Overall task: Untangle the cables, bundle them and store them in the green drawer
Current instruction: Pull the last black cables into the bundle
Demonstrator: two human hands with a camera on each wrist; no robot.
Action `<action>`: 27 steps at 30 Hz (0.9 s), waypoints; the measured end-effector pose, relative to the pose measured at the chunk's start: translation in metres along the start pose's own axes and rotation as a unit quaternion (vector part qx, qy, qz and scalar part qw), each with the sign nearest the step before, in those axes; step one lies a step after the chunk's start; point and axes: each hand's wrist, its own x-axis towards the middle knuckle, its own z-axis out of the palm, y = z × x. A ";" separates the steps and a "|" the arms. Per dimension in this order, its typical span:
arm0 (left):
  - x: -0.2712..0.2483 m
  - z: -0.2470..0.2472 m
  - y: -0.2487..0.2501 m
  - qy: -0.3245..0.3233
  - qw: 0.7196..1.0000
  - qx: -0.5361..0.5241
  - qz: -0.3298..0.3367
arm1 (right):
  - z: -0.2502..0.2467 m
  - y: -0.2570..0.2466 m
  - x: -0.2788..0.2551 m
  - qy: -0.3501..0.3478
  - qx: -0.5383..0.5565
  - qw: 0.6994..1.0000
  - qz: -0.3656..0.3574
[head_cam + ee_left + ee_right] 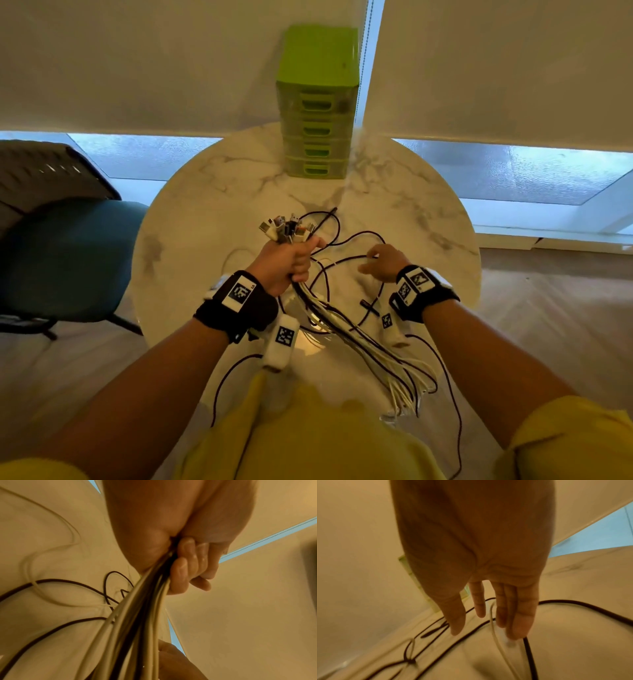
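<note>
My left hand (291,262) is raised above the round marble table (222,192) and grips a bundle of white and black cables (342,325). Their plugs (286,228) stick up out of the fist. In the left wrist view the fingers (187,566) curl tightly round the strands (137,615). My right hand (382,262) hovers low to the right, with straight fingers (501,608) reaching down onto a thin white cable (494,639) and a loose black cable (573,603). The green drawer unit (317,102) stands shut at the table's far edge.
Black cable loops (359,234) sprawl over the table's middle and trail off its near edge. A teal chair (68,253) stands left of the table. Roller blinds and low windows lie behind it. The near bundle ends (407,394) hang by my yellow shirt.
</note>
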 end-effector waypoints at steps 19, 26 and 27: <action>0.014 0.005 -0.002 0.020 0.985 -0.171 -0.019 | -0.010 -0.049 -0.078 -0.031 0.341 0.907 -0.246; 0.011 0.010 -0.001 -0.008 0.985 -0.174 0.007 | 0.002 -0.044 -0.088 -0.063 0.331 0.913 -0.228; 0.010 0.011 0.000 -0.009 0.985 -0.172 0.009 | 0.002 -0.044 -0.089 -0.062 0.329 0.914 -0.229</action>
